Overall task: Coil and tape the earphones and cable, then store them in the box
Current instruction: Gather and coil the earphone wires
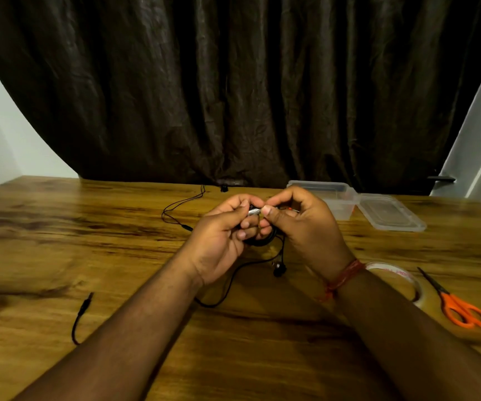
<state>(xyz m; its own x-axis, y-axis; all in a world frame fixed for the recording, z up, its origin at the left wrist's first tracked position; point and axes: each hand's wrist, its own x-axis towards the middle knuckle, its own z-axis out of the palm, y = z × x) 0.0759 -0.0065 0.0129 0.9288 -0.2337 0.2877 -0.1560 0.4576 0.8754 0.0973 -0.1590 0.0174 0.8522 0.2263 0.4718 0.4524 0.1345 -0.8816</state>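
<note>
Both hands meet above the middle of the wooden table [59, 241]. My left hand [222, 235] grips a black coiled cable [265, 240], and its thumb and forefinger pinch a shiny strip of tape [254, 211]. My right hand [306, 227] pinches the same strip from the other side and touches the coil. A loose end of the cable hangs below the hands, ending in a black earbud [279, 269]. More black wire [175, 212] lies on the table beyond my left hand. The clear plastic box [335, 195] stands open at the back right.
The box's clear lid [390, 212] lies flat to the right of the box. A roll of clear tape [398, 274] sits by my right wrist, with orange-handled scissors [456, 302] to its right. A short black jack cable [81, 316] lies near left. A dark curtain hangs behind the table.
</note>
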